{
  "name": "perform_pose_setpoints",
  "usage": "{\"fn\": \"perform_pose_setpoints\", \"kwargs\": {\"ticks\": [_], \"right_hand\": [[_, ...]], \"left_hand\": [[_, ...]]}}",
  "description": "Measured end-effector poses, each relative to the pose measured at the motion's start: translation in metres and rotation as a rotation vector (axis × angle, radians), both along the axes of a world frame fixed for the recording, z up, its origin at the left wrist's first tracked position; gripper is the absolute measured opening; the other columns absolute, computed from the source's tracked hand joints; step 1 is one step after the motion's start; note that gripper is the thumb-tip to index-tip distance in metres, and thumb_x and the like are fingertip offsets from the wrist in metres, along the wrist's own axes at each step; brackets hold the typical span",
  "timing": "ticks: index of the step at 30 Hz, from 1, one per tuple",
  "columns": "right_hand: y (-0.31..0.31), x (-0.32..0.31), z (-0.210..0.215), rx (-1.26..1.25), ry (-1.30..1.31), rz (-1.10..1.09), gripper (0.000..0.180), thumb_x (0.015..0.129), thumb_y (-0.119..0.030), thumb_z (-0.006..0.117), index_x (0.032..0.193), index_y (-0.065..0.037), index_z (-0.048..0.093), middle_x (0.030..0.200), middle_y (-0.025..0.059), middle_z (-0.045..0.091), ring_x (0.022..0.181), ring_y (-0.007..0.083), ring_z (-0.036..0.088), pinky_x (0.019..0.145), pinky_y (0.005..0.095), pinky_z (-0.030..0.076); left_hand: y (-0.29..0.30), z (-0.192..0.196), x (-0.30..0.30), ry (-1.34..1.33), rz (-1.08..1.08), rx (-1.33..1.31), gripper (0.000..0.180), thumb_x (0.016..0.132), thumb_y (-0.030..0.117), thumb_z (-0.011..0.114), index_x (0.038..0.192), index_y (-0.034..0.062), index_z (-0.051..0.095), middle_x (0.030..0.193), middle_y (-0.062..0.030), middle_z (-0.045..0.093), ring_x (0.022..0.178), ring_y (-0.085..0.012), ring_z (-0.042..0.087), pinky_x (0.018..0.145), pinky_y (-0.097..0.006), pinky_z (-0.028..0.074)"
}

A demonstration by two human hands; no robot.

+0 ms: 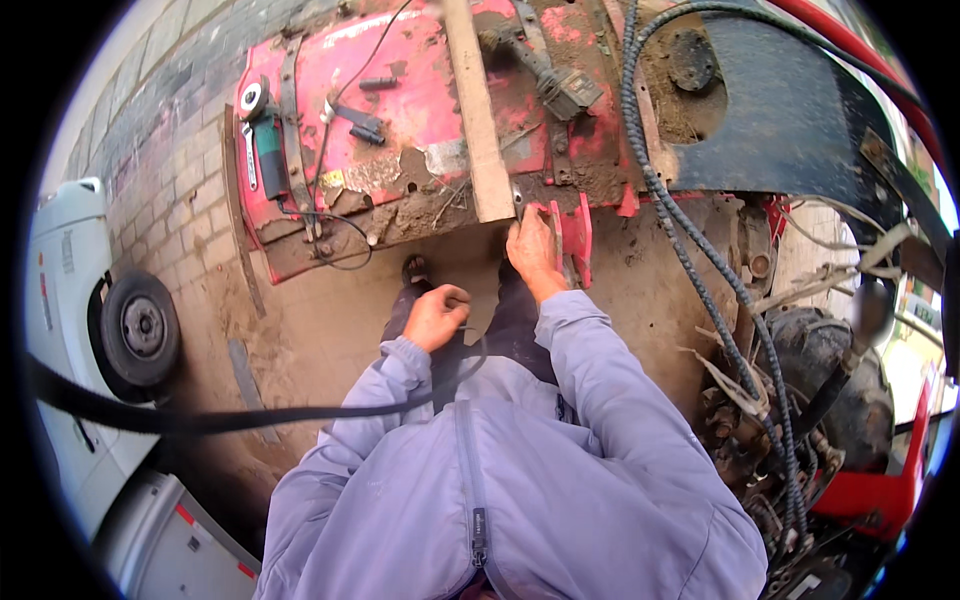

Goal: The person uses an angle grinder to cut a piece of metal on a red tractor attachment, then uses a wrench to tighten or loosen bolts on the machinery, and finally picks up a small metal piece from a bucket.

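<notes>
My right hand [533, 252] is at the near edge of a dirty red machine cover [410, 95], beside a red upright bracket [575, 238]. Its fingers are bent around a small dark metal piece [518, 198], whose kind I cannot make out, at the end of a long wooden board [475, 110]. Lower and to the left, my left hand [437, 318] hangs in front of my body with its fingers curled in; whatever may be inside them is hidden. A black strap or cable [300, 412] runs below that hand.
On the cover lie an angle grinder [266, 145], a wrench [249, 160], a dark cord plug [368, 132] and a muddy metal joint [568, 92]. Thick hoses [690, 225] hang at the right above a large tyre [830, 375]. A pale vehicle [75, 270] stands at the left.
</notes>
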State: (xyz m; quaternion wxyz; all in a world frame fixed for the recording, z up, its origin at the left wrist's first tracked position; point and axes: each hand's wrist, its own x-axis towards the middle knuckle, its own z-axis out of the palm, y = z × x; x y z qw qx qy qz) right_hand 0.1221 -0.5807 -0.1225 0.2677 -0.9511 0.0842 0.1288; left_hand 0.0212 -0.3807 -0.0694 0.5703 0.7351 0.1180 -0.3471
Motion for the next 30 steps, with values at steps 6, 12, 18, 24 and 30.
{"fn": "perform_pose_setpoints", "kwargs": {"ticks": [6, 12, 18, 24, 30], "right_hand": [[-0.004, 0.001, -0.01, -0.001, -0.068, 0.046, 0.023, 0.086, -0.014, 0.059, 0.097, 0.001, 0.046, 0.091, 0.029, 0.062, 0.083, 0.0475, 0.061, 0.074, 0.0537, 0.049], [-0.013, 0.004, -0.021, 0.002, -0.144, 0.052, 0.023, 0.083, -0.011, 0.062, 0.095, 0.001, 0.047, 0.091, 0.0288, 0.06, 0.085, 0.0487, 0.059, 0.074, 0.0536, 0.046], [-0.016, 0.0, -0.035, 0.015, -0.216, 0.054, 0.024, 0.08, -0.009, 0.063, 0.095, 0.002, 0.049, 0.088, 0.0299, 0.06, 0.085, 0.0495, 0.057, 0.073, 0.055, 0.044], [-0.017, -0.037, -0.026, -0.086, 0.053, -0.077, 0.033, 0.087, -0.026, 0.062, 0.096, 0.004, 0.054, 0.083, 0.033, 0.062, 0.082, 0.0518, 0.061, 0.072, 0.056, 0.047], [-0.01, -0.044, -0.018, 0.085, 0.182, -0.159, 0.036, 0.086, -0.031, 0.061, 0.091, 0.005, 0.065, 0.084, 0.0303, 0.065, 0.085, 0.0471, 0.063, 0.076, 0.0513, 0.049]], "left_hand": [[-0.053, -0.028, 0.014, 0.075, -0.131, 0.006, 0.03, 0.079, 0.012, 0.064, 0.104, -0.0048, 0.065, 0.089, -0.0137, 0.07, 0.079, -0.0196, 0.067, 0.075, -0.032, 0.053], [-0.052, -0.05, 0.028, 0.112, -0.146, -0.069, 0.029, 0.077, 0.014, 0.063, 0.101, -0.0026, 0.067, 0.09, -0.0163, 0.071, 0.084, -0.0243, 0.068, 0.078, -0.034, 0.053], [-0.094, -0.054, 0.006, 0.103, -0.183, -0.004, 0.052, 0.074, 0.027, 0.068, 0.115, -0.0049, 0.058, 0.105, -0.021, 0.068, 0.1, -0.0345, 0.065, 0.087, -0.039, 0.051], [-0.154, -0.047, -0.012, 0.181, 0.079, 0.058, 0.056, 0.074, 0.036, 0.071, 0.112, -0.0029, 0.058, 0.105, -0.0278, 0.064, 0.103, -0.0431, 0.06, 0.088, -0.048, 0.048], [-0.187, -0.059, -0.028, 0.317, 0.265, 0.297, 0.035, 0.078, 0.035, 0.066, 0.096, 0.0057, 0.066, 0.091, -0.0233, 0.068, 0.09, -0.045, 0.063, 0.076, -0.052, 0.051]]}}
